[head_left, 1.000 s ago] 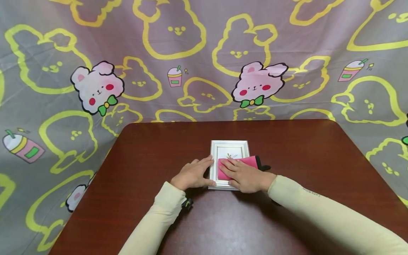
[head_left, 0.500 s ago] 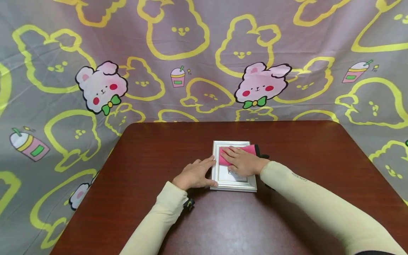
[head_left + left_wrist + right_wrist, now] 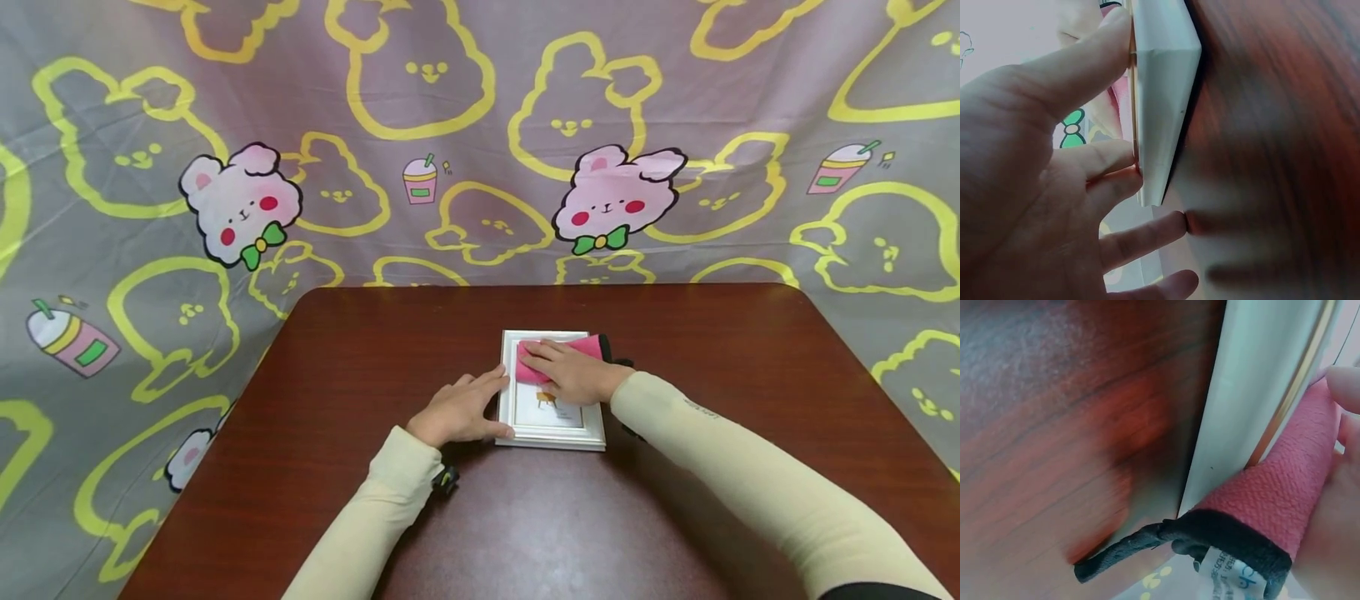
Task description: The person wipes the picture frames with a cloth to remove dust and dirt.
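A white picture frame (image 3: 551, 437) with a thin gold inner line lies flat on the table, an orange chair-like print partly showing. Over its upper part is a pink cloth (image 3: 528, 368) with black edging. My right hand (image 3: 573, 375) rests on this cloth with extended fingers, pressing it to the frame's face. In the right wrist view the cloth's black loop (image 3: 1129, 547) and white label (image 3: 1225, 578) hang past the frame's side. My left hand (image 3: 461, 410) is spread against the frame's left side; the left wrist view shows thumb and two fingertips at its edge.
The dark reddish-brown table (image 3: 360, 333) extends around the frame on all sides. A grey curtain (image 3: 480, 100) printed with bunnies and drink cups rises behind the table and along its left and right sides.
My right hand has slid the pink cloth up the frame toward its far end, uncovering the lower part of the picture. The left hand stays at the frame's left side.
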The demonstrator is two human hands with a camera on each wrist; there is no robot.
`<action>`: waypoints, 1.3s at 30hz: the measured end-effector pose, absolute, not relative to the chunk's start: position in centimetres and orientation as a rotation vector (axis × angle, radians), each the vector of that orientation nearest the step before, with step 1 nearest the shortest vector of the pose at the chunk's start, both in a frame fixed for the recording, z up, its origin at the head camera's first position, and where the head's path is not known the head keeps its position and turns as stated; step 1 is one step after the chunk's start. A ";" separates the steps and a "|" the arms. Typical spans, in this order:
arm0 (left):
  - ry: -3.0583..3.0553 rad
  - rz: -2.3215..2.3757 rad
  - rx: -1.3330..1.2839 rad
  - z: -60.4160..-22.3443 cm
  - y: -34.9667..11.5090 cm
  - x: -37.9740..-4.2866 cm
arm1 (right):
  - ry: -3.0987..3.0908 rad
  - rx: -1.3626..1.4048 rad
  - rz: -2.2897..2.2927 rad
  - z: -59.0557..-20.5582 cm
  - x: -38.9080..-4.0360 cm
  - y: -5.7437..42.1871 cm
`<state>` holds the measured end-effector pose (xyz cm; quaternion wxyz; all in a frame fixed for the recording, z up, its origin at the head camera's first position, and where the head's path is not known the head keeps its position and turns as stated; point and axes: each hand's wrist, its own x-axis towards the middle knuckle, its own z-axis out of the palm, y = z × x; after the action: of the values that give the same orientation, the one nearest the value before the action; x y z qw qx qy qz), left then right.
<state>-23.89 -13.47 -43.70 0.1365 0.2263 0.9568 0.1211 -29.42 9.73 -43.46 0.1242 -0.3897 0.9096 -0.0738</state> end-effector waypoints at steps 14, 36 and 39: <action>2.756 0.347 0.628 -43.5 -13.4 -23.8 | 2.642 -1.238 -0.243 -43.7 -26.4 10.4; 2.769 0.343 0.628 -43.2 -13.3 -23.6 | 2.688 -1.324 -0.282 -44.6 -23.5 10.8; 2.767 0.340 0.625 -43.2 -13.1 -23.6 | 2.677 -1.321 -0.294 -44.7 -24.3 10.8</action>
<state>-23.64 -13.13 -43.21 0.1416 0.2166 0.9587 0.1177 -24.34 10.79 -44.67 0.0707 -0.4392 0.8902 -0.0979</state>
